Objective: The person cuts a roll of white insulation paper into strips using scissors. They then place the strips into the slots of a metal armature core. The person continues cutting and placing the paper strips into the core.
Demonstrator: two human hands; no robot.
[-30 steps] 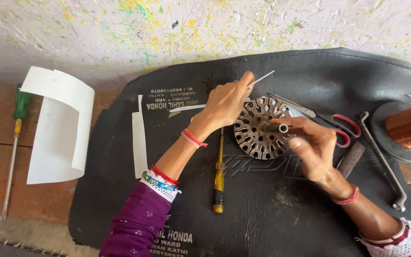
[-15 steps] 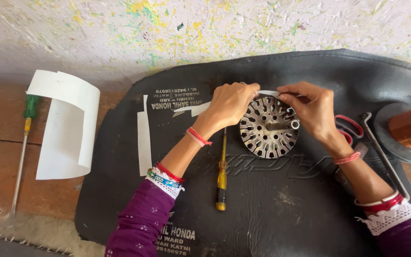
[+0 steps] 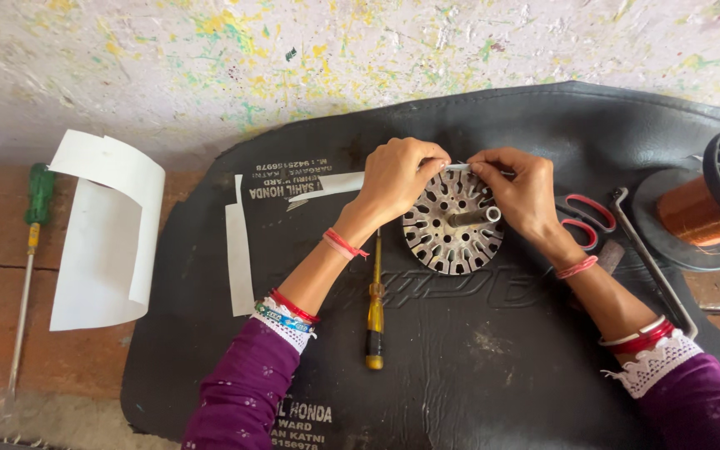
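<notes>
A black rubbery mat lies under both hands and carries nearly everything; white lettering is printed on it just beyond the left wrist and again near the left elbow. Left of the left hand, well apart, a curled white paper sheet lies beside a green-handled screwdriver, and a narrow white strip rests on the mat's left part. Right of the right hand stands a black spool of copper wire, with red-handled scissors and a bent metal rod nearer the wrist.

Between the hands, just under the fingers, sits the round slotted metal stator core with a short shaft upright at its middle. It looks heavy and rigid, best gripped by its rim. A yellow-handled screwdriver lies beside the left forearm.

The left hand and right hand each pinch an end of a small white paper slip at the core's far edge; it looks light, thin and easily creased, so the ends seem the right hold.
</notes>
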